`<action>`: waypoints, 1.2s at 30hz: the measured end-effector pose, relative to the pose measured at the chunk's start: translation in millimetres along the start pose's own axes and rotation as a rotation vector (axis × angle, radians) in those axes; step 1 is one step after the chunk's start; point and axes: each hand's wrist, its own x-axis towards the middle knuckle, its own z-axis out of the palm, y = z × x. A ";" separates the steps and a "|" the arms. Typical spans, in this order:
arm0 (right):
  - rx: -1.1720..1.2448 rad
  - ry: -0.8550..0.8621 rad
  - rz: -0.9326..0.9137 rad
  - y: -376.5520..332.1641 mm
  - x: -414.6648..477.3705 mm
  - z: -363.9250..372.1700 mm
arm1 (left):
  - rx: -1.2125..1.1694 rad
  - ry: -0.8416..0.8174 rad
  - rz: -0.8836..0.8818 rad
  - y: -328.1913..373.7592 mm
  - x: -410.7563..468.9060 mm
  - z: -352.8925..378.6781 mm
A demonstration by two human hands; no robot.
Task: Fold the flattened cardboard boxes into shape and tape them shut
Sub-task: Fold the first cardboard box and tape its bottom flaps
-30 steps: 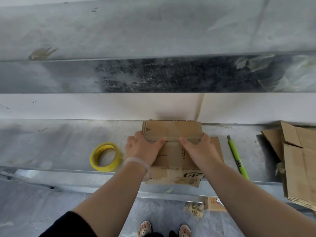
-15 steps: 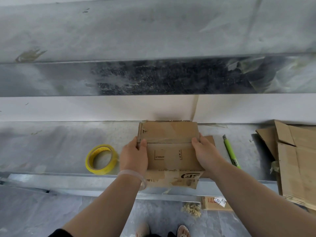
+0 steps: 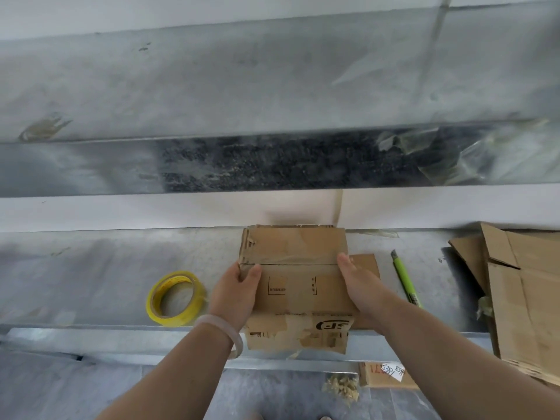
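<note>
The box (image 3: 292, 268) sits at the middle of the bench (image 3: 91, 268), its back against the wall (image 3: 151, 210), its near flap hanging over the front edge. The left hand (image 3: 235, 291) and right hand (image 3: 359, 284) flank it — one on each side. The tape roll (image 3: 174, 298) lies left of the box, the knife (image 3: 404, 277) right of it; farther right, flat cardboard (image 3: 524, 298) lies stacked.

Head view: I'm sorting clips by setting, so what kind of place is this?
Probably a packing or shipping workbench, though not certain. A worn metal bench holds a tape roll, a green knife and flat cardboard, while both hands press a box closed.
</note>
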 end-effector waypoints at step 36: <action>-0.538 0.097 -0.469 6.8 -90.4 5.8 | -0.602 0.090 -0.201 -22.6 -29.1 -16.9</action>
